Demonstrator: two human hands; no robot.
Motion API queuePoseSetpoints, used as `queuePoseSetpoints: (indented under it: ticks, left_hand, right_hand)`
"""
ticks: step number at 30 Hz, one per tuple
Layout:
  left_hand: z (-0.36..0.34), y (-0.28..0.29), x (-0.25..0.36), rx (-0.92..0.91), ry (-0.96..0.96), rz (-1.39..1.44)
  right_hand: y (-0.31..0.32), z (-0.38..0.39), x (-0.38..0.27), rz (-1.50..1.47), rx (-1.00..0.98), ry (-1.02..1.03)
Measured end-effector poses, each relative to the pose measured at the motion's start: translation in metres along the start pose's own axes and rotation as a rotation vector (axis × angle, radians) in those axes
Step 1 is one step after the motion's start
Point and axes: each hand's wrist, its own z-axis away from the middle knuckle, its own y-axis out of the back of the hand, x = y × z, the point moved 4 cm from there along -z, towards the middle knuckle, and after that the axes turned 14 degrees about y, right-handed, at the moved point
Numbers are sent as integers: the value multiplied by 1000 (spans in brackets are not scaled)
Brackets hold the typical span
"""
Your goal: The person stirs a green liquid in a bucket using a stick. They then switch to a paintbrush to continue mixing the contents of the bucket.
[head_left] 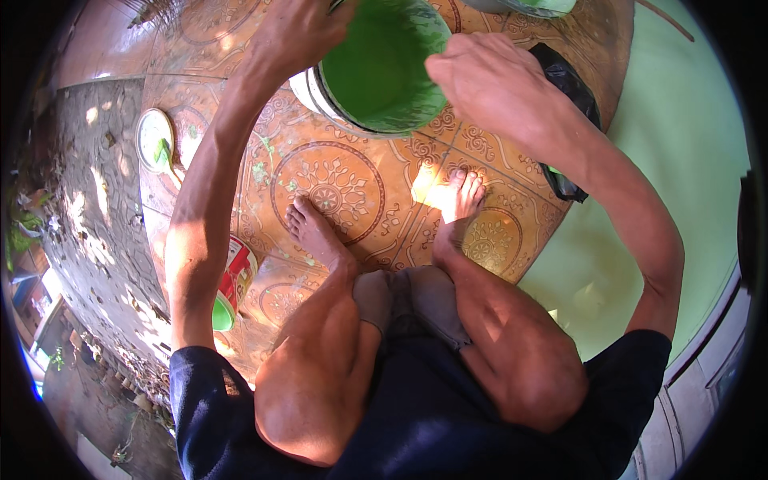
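Note:
A white bucket (309, 90) at the top middle holds green paint (384, 68), and its inner wall is smeared green. My left hand (314, 32) is at the bucket's left rim, fingers curled round a thin, dark thing that is mostly cut off by the top edge of the view. On the opposite side, my right hand (484, 76) is closed at the right rim, with its knuckles over the paint. Its fingertips are hidden, so what they grip is unclear.
A round white lid (154, 136) with green smears and a stick lies at the left. A red-and-white tub (238, 268) with green on it is beside my left forearm. Black plastic bag (572, 88) is at right, by a pale green surface (640, 264). Ornate orange tiles (344, 172) surround my bare feet.

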Motion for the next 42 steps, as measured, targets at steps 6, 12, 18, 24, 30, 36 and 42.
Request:
queuePoseSetpoints:
  ticks: [6, 12, 18, 24, 30, 36, 42]
  left_hand:
    - [-2, -2, 1, -6, -23, 16]
    - [-7, 2, -3, -46, -13, -7]
    - [-10, 6, -9, -90, 18, -1]
    - [-2, 8, 1, -62, -10, -1]
    - [-7, 3, -9, -49, -9, 20]
    - [-9, 3, -6, -36, -14, 11]
    - [-8, 5, -10, -34, 1, -29]
  right_hand:
    - [0, -19, 13, 37, 148, 72]
    - [6, -14, 31, -104, 113, 35]
    - [11, -24, 27, 139, 262, 69]
    - [-5, -17, 4, 192, 42, 15]
    - [4, -6, -14, 46, 82, 61]
    - [-3, -32, 13, -157, 158, 53]
    - [16, -21, 16, 92, 110, -43]
